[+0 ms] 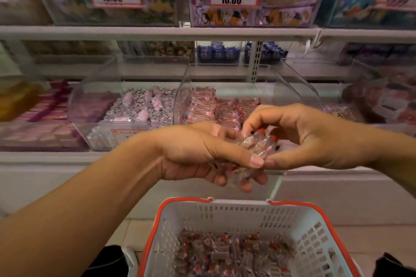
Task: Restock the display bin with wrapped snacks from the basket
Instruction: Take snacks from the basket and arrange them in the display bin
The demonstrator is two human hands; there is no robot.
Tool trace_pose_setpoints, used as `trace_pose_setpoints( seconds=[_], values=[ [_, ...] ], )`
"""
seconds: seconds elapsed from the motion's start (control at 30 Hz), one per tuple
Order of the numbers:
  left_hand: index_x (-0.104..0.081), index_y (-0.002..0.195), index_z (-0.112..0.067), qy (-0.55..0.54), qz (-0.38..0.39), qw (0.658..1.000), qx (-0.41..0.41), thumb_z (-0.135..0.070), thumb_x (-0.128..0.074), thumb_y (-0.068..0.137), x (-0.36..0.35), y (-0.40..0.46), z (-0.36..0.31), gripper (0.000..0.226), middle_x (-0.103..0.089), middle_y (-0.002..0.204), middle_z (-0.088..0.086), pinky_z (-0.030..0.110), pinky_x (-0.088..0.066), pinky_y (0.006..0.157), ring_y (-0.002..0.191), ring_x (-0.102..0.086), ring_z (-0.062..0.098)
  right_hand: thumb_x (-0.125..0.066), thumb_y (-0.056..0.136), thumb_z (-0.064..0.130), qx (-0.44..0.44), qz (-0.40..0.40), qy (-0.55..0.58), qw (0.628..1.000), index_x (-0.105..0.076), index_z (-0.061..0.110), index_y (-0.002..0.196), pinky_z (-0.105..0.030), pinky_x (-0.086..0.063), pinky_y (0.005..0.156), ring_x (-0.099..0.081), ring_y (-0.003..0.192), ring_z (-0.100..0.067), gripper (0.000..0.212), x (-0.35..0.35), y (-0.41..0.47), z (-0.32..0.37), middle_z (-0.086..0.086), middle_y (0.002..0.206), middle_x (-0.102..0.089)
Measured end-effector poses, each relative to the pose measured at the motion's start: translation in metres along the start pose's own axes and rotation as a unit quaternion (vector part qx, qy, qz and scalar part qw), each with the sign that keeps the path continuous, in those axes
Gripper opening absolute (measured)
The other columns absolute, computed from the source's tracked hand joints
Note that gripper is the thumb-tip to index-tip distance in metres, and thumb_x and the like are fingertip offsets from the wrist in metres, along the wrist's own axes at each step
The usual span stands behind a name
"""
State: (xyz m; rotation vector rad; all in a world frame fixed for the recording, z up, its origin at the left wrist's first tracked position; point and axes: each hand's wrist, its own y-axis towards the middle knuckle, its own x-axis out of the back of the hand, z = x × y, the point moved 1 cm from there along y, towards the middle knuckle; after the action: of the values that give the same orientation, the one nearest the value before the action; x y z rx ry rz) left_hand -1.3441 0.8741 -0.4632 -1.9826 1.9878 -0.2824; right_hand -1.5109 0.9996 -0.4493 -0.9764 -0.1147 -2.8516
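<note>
We see both hands meeting above basket, in front of display bin. Left hand cups handful of wrapped snacks, fingers curled under, thumb over top. Right hand pinches same bundle, thumb tip touching left thumb. More snacks lie in basket bottom; bin partly filled.

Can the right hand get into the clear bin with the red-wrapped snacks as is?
Probably yes. The right hand hovers just in front of the display bin, whose top is open, with nothing between them. But it and the left hand both grip a bundle of wrapped snacks, so the two must move together.
</note>
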Motion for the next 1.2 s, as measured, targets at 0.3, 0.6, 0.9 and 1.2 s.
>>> trace_pose_setpoints(
  seconds=[0.3,0.6,0.9,1.2],
  values=[
    [-0.07,0.107,-0.021,0.019,-0.139,0.986,-0.093,-0.039,-0.077,0.077,0.067,-0.013,-0.036,0.036,-0.073,0.102,0.007,0.026,-0.053,0.057,0.085,-0.069,0.017,-0.079,0.074,0.016,0.011,-0.021,-0.063,0.998,-0.069,0.026,0.108,-0.062,-0.052,0.082,-0.067,0.09,-0.039,0.037,0.031,0.079,0.021,-0.003,0.102,-0.072],
    [-0.07,0.086,-0.029,0.363,-0.466,0.769,-0.245,-0.039,-0.072,0.076,0.118,-0.016,0.005,0.014,-0.059,0.063,-0.004,0.015,-0.041,0.049,0.055,-0.049,0.0,-0.083,0.074,0.015,-0.18,-0.035,0.036,0.982,-0.073,0.017,0.096,-0.023,-0.049,0.06,-0.067,0.066,-0.009,0.024,0.01,0.129,-0.036,-0.003,0.083,-0.077],
    [-0.078,0.09,-0.033,0.684,-0.363,0.592,-0.223,-0.056,-0.064,0.077,0.116,-0.016,0.001,0.03,-0.053,0.098,-0.011,0.029,-0.039,0.077,0.097,-0.042,0.014,-0.088,0.058,0.053,-0.024,-0.057,-0.346,0.936,-0.071,0.025,0.082,-0.018,-0.046,0.054,-0.058,0.066,0.0,0.04,-0.009,0.149,-0.035,0.012,0.071,-0.064],
    [-0.073,0.094,-0.039,0.729,-0.29,0.604,-0.14,-0.049,-0.058,0.085,0.111,0.003,0.003,0.021,-0.064,0.097,-0.021,0.032,-0.034,0.09,0.102,-0.042,0.007,-0.047,0.091,0.063,0.061,0.074,-0.517,0.851,-0.069,0.032,0.108,-0.031,-0.038,0.073,-0.046,0.092,-0.012,0.041,0.001,0.142,-0.034,0.014,0.087,-0.037]
  ],
)
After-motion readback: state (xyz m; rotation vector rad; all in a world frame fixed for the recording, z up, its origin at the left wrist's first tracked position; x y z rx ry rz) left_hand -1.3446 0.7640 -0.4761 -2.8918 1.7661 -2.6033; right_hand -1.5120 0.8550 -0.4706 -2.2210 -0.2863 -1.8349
